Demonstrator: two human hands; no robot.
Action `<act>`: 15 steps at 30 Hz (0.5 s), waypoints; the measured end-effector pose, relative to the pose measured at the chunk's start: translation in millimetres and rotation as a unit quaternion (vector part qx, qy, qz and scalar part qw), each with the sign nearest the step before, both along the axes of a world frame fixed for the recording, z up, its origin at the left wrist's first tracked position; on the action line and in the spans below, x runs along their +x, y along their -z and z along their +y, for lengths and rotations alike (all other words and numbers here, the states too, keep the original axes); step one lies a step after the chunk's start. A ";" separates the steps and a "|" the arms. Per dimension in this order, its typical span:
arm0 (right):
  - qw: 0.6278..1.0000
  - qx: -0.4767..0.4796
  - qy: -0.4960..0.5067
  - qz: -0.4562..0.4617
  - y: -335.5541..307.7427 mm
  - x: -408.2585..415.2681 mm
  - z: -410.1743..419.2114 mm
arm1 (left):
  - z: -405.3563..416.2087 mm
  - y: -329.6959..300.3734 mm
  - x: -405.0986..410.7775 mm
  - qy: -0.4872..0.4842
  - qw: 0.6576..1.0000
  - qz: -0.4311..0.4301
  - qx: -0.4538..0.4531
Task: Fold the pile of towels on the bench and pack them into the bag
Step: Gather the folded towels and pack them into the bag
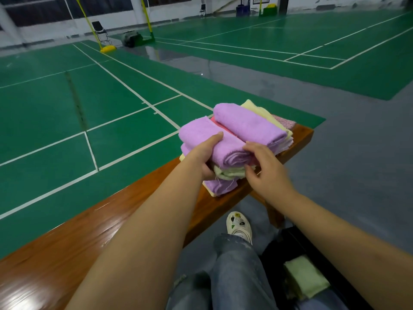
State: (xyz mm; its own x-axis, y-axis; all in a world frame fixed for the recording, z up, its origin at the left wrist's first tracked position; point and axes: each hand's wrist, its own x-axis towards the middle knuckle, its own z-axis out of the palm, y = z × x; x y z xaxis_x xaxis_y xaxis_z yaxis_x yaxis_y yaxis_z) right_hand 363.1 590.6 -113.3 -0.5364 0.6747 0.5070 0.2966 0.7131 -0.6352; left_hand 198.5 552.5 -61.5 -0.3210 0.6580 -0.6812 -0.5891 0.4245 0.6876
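On a wooden bench (67, 253) beside a green badminton court, most of the pile of towels (237, 142) waits in a rumpled heap near the far end, while one pale yellow folded towel (306, 278) already lies in the black bag (277, 245) by the person's knee, suggesting the job is at an early stage. Both arms reach forward: the left hand (205, 155) grips a lilac towel (210, 135) atop the heap, and the right hand (266, 168) pinches the pile's near edge.
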 end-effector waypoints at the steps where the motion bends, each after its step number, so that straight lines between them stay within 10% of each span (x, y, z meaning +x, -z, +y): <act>1: 1.000 -0.017 0.001 -0.002 -2.0 0.5 -0.5 | -2.4 -0.8 -1.1 0.006 1.000 0.008 -0.005; 12: 1.000 -0.015 0.024 0.010 -5.8 -14.8 -24.3 | -68.7 -16.3 -40.8 0.051 0.990 -0.058 0.119; 15: 0.972 -0.224 0.024 0.067 -9.5 -32.7 -38.4 | -85.9 -30.6 -44.3 0.051 0.983 -0.064 0.165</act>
